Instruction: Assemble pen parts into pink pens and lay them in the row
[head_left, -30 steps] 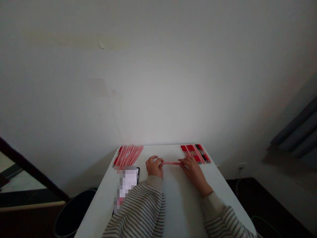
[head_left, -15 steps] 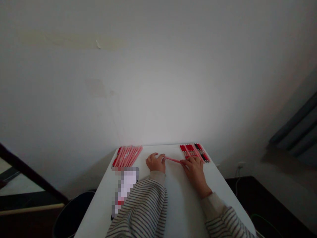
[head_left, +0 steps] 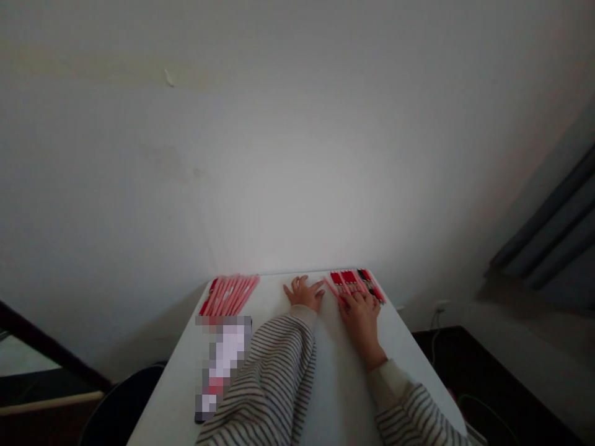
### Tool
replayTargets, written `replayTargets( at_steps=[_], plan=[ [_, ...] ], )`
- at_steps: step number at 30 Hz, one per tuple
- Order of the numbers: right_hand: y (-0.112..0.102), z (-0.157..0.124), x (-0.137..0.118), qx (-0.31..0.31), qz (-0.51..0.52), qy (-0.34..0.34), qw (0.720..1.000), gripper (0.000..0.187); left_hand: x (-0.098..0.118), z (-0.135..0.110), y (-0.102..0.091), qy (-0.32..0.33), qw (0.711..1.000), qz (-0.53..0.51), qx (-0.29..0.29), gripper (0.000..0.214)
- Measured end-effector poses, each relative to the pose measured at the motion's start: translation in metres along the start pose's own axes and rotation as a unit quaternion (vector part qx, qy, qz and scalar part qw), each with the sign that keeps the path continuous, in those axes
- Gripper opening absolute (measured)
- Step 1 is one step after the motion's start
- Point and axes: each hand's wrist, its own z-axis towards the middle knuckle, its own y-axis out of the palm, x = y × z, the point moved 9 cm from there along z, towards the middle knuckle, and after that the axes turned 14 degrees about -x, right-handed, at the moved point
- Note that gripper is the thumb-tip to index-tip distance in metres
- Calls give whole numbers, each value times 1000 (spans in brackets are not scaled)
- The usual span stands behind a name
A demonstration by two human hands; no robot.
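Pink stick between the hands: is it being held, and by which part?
The right hand holds the pink stick by its near end; the left hand is spread open, holding nothing visible.

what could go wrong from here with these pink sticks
The right hand overlaps the near part of the right-hand sticks, so moving it might push some out of line.

The left-hand sticks lie slightly fanned by the table's back left corner; a bump could send one over the edge.

The left sleeve runs close beside the pixelated item, so it may nudge it.
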Motion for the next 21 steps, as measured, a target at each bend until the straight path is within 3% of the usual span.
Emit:
replayTargets(
  at_steps=[21],
  plan=[
    [-1, 1, 0, -18, -32, 31, 999, 24, 15, 7, 23, 52, 995, 53, -73, 45]
  ],
)
